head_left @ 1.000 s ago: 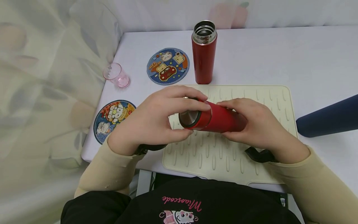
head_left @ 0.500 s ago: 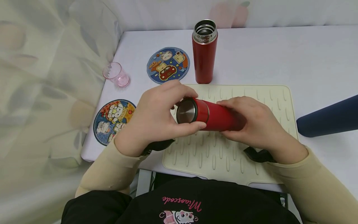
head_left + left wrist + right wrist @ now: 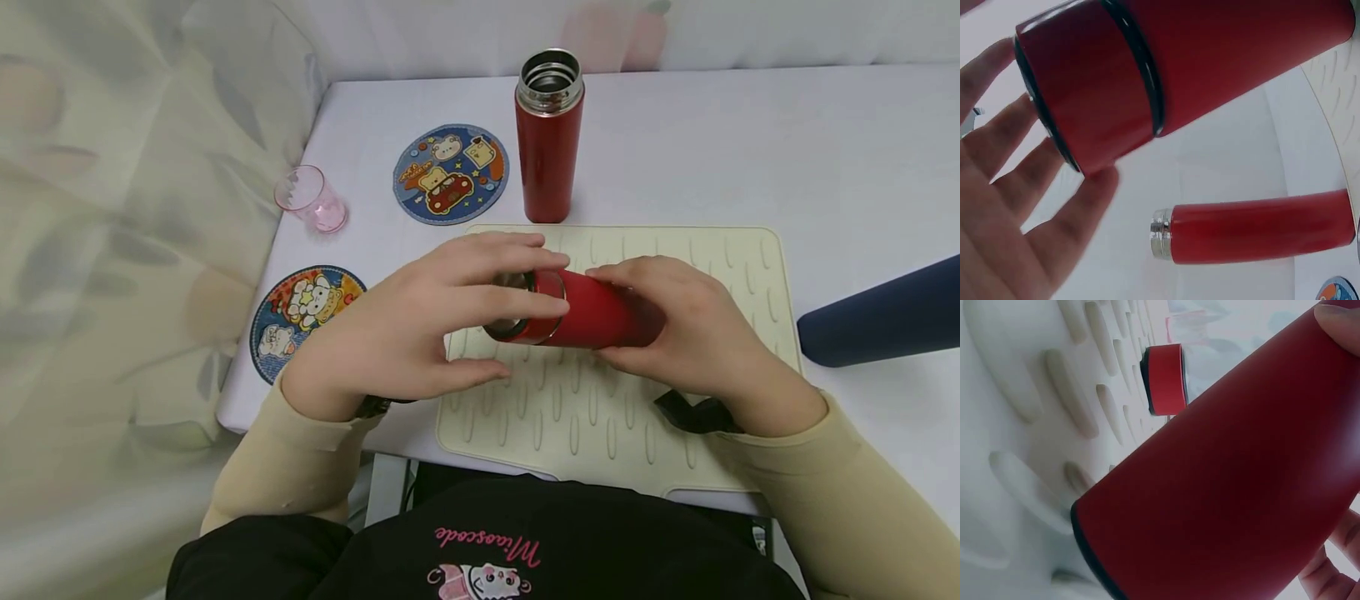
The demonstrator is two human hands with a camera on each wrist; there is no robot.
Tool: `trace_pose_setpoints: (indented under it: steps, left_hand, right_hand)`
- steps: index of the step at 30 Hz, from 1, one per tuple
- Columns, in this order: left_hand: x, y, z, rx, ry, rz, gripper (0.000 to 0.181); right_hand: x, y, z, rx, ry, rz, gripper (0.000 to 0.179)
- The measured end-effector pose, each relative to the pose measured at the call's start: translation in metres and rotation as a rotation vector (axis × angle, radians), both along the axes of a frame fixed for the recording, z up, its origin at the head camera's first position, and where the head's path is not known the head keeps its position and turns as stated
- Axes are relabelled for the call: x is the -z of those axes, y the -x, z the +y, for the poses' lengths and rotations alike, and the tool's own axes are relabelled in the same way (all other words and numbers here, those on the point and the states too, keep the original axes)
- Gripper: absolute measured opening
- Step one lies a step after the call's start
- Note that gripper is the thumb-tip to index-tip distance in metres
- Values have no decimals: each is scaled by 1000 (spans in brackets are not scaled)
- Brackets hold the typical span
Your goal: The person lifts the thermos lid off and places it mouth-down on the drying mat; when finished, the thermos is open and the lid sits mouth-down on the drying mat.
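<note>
I watched the right hand (image 3: pixel 693 321) grip the red bottle (image 3: pixel 596 310) low down, tilted over the cream mat (image 3: pixel 577 425), presumably steadying its left-facing lid (image 3: pixel 1088 81) for the left hand (image 3: pixel 408 321), whose outstretched fingers touched it. A lidless red flask (image 3: pixel 549 162) stood beyond.

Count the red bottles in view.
2. One capped red bottle is in the right hand, over the cream mat; the other, an open red bottle, stands upright just beyond the mat's far edge. No others show.
</note>
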State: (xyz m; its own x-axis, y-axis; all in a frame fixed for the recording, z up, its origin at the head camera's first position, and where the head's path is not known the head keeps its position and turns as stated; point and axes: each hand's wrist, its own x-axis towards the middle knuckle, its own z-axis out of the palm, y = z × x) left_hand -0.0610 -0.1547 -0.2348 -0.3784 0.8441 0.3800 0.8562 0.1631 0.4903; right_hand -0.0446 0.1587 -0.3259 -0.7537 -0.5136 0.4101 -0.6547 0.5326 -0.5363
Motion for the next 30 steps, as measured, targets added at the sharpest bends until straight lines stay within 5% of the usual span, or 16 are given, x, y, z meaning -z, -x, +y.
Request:
trace_pose_setpoints:
  steps: [4, 10, 23, 26, 30]
  left_hand:
    - [1, 1, -2, -11, 75, 12, 51]
    - [-1, 0, -2, -66, 68, 18, 51]
    - [3, -2, 3, -426, 120, 76, 65]
    - [5, -2, 2, -407, 111, 65, 73]
    - [6, 0, -3, -238, 42, 19, 78]
  right_hand:
    - [-1, 0, 0, 11, -6, -15, 82]
    - [-3, -1, -1, 15, -12, -12, 83]
    - [-3, -4, -6, 6, -7, -5, 83]
    - [-4, -4, -6, 17, -3, -12, 83]
    - [-6, -3, -4, 34, 11, -31, 84]
